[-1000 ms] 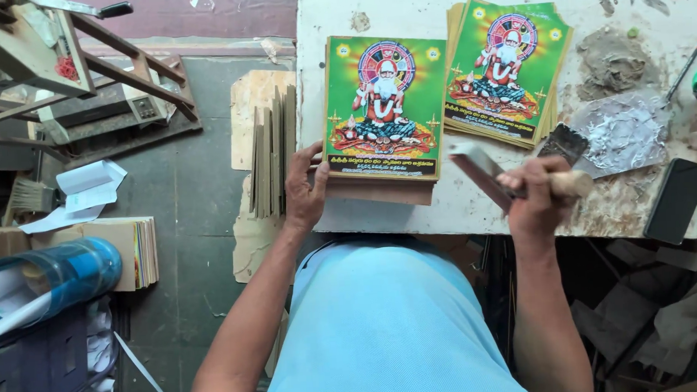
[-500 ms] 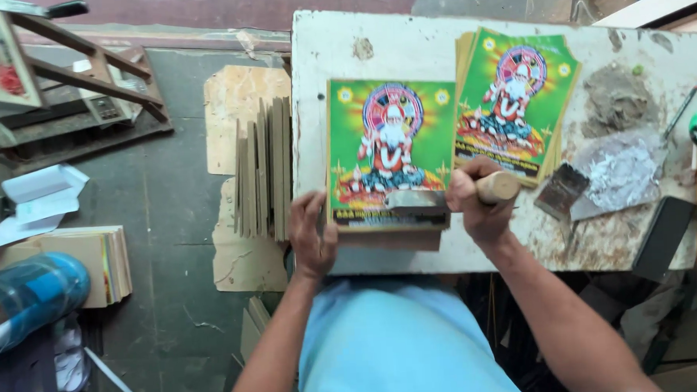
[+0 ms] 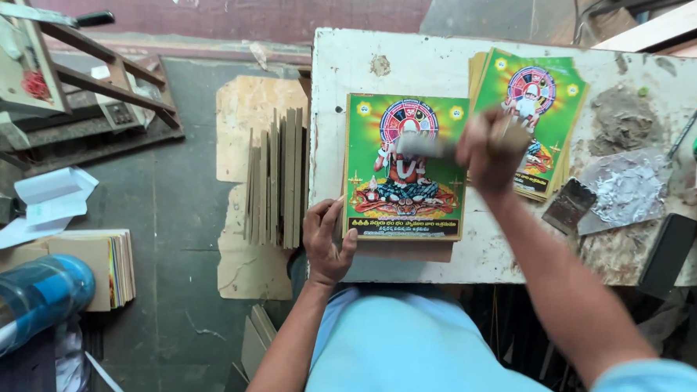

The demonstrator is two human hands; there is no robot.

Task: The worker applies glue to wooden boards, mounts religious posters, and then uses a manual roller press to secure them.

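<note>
Head cam looked straight down on a white worktable [image 3: 343, 63], chipped and stained. Left hand [image 3: 326, 242] sat at the table's near-left edge, fingers curled w/ thumb pressing the lower-left corner of a green picture print [image 3: 407, 167]; the print lay flat on a brown backing board [image 3: 414, 252] that stuck out below it toward the person. Right hand [image 3: 489, 149] was over the table's middle, above the print's upper-right part, fist clamped round a wooden-handled tool [image 3: 432, 147]. Tool was motion-blurred, so couldn't tell if its head touched the print. A second stack of the same green prints [image 3: 540, 101] lay farther right on the table, slightly rotated, partly behind the right hand. Right of that stack, still on the table: a crumpled silvery sheet [image 3: 626, 188], a flat scraper [image 3: 568, 204] touching its left edge, a grey paste smear [image 3: 623, 117] beyond it, and a black block [image 3: 668, 252] at the near-right corner. Off the table's left side, on the floor, stood a row of thin boards on edge [image 3: 278, 187] over flat plywood pieces [image 3: 247, 122]. Further left from the table: a stack of bound prints [image 3: 105, 265], a blue plastic bottle [image 3: 28, 300], loose white papers [image 3: 47, 197].
</note>
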